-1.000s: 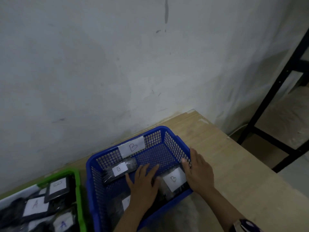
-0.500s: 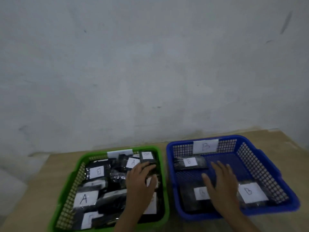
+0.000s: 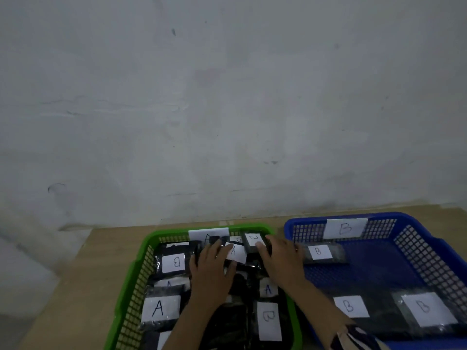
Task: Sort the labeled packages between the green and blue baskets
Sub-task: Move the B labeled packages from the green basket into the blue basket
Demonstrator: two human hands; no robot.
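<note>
I see both hands in the green basket point(image 3: 131, 279): left hand point(image 3: 212, 271) lies flat, fingers spread wide; right hand point(image 3: 283, 263) fingers touch a B package point(image 3: 254, 239), grip unclear.

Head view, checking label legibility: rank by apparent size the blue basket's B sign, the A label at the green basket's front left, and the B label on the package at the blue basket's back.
1. B sign
2. A label, close; nearness inflates it
3. B label
</note>
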